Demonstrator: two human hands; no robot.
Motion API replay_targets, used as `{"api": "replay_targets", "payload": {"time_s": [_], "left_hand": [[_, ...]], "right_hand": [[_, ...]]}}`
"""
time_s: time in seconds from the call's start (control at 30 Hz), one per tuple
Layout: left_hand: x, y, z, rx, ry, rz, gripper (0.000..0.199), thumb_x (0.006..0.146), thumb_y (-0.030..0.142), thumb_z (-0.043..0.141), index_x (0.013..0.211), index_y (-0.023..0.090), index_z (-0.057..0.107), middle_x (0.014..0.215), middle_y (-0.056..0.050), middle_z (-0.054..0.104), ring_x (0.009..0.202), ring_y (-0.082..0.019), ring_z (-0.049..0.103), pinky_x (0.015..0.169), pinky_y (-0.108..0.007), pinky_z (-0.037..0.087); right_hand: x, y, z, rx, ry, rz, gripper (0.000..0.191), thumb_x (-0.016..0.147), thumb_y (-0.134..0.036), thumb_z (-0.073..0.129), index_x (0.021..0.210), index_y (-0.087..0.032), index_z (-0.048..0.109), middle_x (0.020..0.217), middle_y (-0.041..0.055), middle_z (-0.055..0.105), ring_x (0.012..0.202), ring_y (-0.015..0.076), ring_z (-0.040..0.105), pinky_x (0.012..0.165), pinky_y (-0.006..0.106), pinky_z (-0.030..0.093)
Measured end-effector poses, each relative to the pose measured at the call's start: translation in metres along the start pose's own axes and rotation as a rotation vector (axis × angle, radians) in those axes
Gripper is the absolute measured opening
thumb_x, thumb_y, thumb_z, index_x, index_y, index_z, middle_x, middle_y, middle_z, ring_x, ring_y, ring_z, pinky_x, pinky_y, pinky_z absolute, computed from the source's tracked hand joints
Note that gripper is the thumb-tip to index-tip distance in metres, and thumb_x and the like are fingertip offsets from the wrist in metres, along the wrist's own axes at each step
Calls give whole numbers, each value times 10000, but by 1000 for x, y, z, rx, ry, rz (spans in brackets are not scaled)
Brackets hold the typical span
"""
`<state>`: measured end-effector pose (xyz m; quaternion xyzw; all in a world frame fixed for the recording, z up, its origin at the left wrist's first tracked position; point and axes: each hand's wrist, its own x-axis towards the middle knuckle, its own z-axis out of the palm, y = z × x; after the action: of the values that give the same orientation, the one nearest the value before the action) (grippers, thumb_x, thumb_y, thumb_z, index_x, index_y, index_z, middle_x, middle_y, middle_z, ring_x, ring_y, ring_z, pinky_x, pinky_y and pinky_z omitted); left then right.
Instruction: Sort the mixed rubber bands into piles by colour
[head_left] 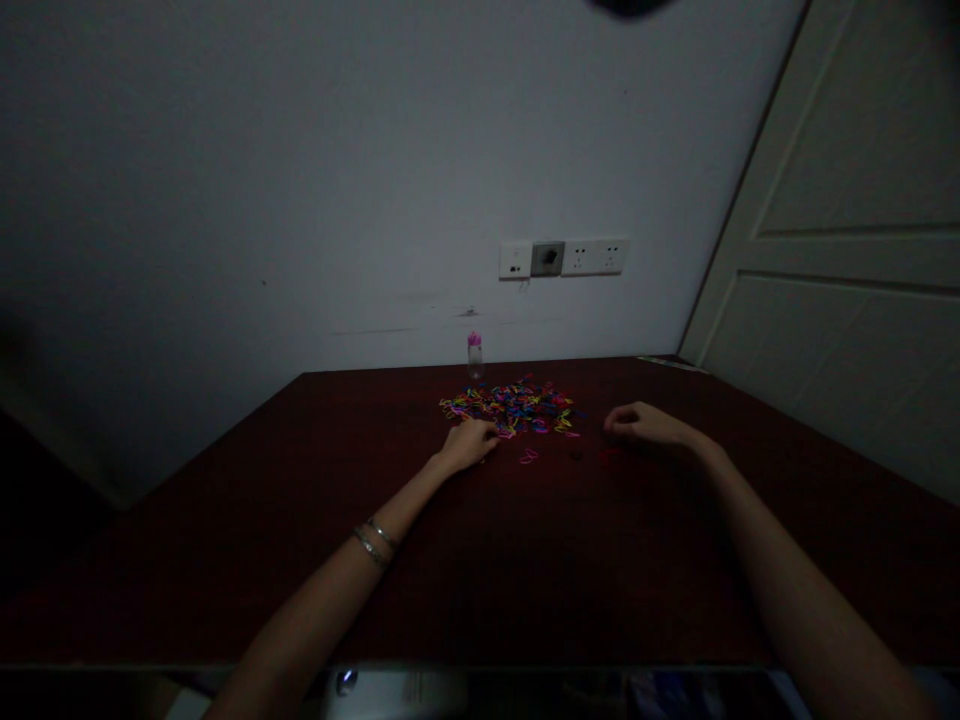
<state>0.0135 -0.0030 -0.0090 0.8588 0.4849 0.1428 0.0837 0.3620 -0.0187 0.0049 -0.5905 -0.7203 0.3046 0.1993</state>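
Lying just beyond the left hand [469, 443]: multicolored loop pile [521, 405].

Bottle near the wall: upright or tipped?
Upright: the clear bottle stands on the table, its pink top uppermost, behind the colourful pile. Too dark and small to tell whether anything's inside.

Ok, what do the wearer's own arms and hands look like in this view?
The left hand and right hand are ungloved, and both forearms show no sleeves. Two slim, silvery bands circle the left forearm near the wrist; the right forearm shows none. It is too dark to make out rings.
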Motion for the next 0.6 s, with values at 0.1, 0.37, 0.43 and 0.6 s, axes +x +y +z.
{"api": "replay_targets", "payload": {"time_s": [0.1,0.37,0.43,0.6], "left_hand": [[1,1,2,28,13,-6,255,805,282,478,992,256,649,960,-33,665,880,-187,594,709,-249,429],[3,-1,3,89,20,-39,211,831,251,418,892,215,616,897,-50,655,844,-190,593,686,-255,426],[3,0,3,101,11,-48,213,842,256,407,907,212,605,906,-55,649,857,-186,589,698,-252,423],[3,1,1,126,-10,-56,219,858,257,384,939,197,579,925,-74,634,866,-187,582,714,-261,419]], "right_hand": [[3,3,1,-17,1,-17,313,649,-407,564,799,-147,656,715,37,638,625,152,544,563,261,416],[4,2,2,-32,6,-24,315,666,-406,553,805,-140,650,726,42,637,631,150,549,568,258,418],[4,2,3,-44,2,-18,316,669,-408,547,803,-141,648,717,39,634,614,143,540,553,251,409],[6,6,5,-27,-19,7,320,675,-398,536,837,-145,645,720,36,634,608,137,538,531,237,400]]}}
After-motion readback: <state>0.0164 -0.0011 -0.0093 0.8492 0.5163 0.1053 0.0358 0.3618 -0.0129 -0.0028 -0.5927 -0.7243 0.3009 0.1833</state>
